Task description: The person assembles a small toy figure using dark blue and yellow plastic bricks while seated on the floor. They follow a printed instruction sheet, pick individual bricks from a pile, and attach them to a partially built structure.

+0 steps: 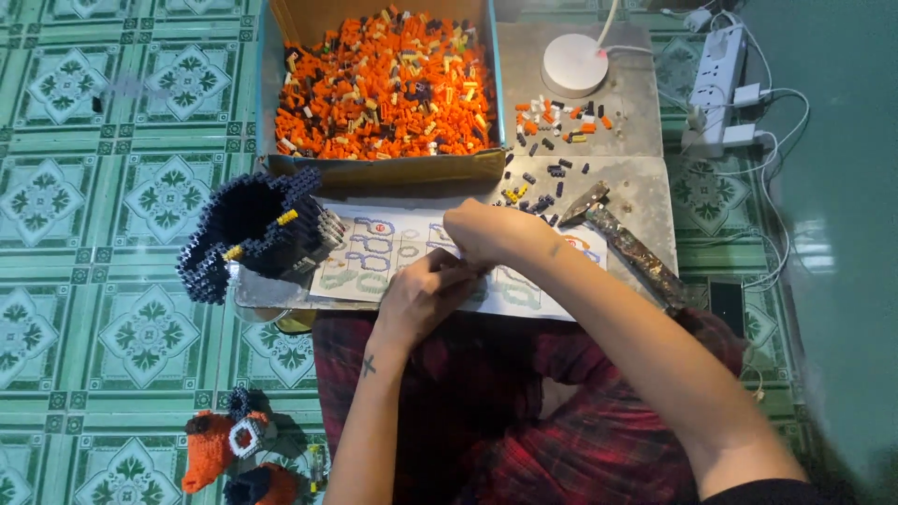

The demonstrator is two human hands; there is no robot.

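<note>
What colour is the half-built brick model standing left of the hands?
The brick model is mostly dark navy-black, with a few small yellow pieces. The head view shows it.

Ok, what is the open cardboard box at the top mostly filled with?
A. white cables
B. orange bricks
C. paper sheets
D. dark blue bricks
B: the open cardboard box holds a heap of small plastic bricks, mainly orange with some dark and pale ones mixed in.
</note>
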